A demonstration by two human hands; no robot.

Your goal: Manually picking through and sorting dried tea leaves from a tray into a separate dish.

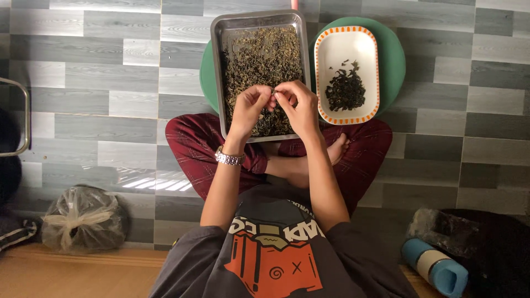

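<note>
Head view: left hand (pixel 251 105) and right hand (pixel 298 105) meet over near end of metal tray (pixel 216 66), fingers (pixel 264 98) pressed together, pinching a dried sprig (pixel 274 95) between them. Sprig likely featherlight, brittle, crumbles easily; best pinched by stem with fingertips only. Tray of dried stems (pixel 259 55) rests across my knees. Beyond right, white orange-rimmed dish (pixel 346 36) holds dark picked leaves (pixel 345 91), on green stool (pixel 393 55).

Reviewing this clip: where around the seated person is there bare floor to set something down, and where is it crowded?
Bare grey floor lies left of the metal tray, above the tied plastic bag. More lies right of the white dish, above the blue roll. It is crowded in the middle, where the left hand and right hand meet over the tray.
</note>
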